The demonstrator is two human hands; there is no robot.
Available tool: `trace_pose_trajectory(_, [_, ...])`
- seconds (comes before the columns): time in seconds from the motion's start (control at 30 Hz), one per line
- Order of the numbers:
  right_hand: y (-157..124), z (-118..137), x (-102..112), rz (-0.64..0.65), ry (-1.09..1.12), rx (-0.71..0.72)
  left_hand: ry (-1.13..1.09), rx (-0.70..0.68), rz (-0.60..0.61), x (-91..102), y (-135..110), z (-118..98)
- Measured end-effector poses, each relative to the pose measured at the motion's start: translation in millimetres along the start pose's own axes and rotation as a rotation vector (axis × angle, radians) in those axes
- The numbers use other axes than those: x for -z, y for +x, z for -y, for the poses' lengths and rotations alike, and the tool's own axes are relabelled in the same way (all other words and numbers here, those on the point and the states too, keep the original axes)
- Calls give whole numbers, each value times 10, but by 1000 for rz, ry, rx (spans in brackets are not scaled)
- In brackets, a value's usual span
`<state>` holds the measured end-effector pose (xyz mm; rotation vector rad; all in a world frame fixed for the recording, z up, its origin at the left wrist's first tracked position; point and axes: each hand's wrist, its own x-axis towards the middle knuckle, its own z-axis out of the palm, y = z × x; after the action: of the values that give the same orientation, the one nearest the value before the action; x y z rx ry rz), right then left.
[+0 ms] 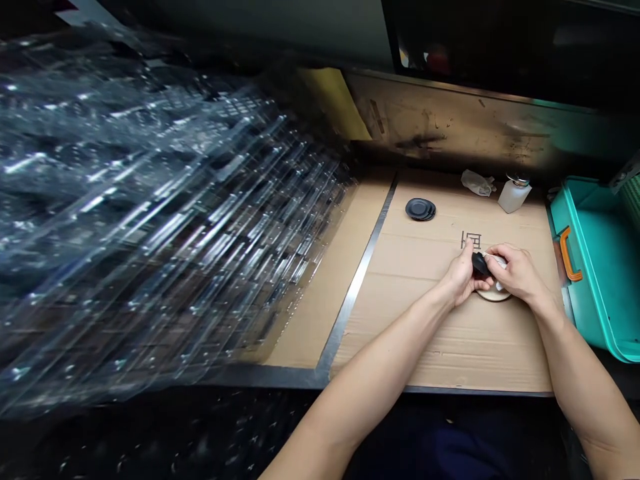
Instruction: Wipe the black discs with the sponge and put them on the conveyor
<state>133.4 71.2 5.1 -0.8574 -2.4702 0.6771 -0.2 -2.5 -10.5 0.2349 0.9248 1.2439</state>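
Note:
Over the cardboard, my left hand grips a small black part between thumb and fingers. My right hand is closed on a small white piece, pressed close to the black part; whether it is cloth or something harder I cannot tell. Beneath both hands lies a pale round disc, mostly covered by them. Farther back on the cardboard, several thin black round discs lie overlapping in a low stack.
Clear plastic trays are piled high on the left. A whitish bottle with a metal top stands at the back beside a crumpled clear bag. On the right is a teal bin with an orange handle. A metal strip crosses the cardboard.

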Motion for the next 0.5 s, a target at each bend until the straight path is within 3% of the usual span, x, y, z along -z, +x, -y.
trace_pose_trajectory(0.17, [-18,-20,14,21,-124,42,277,-118,-74,-24,17,88])
trace_pose_trajectory(0.5, [-33,18,51,32,-198,147,648,-215,-84,28,45,166])
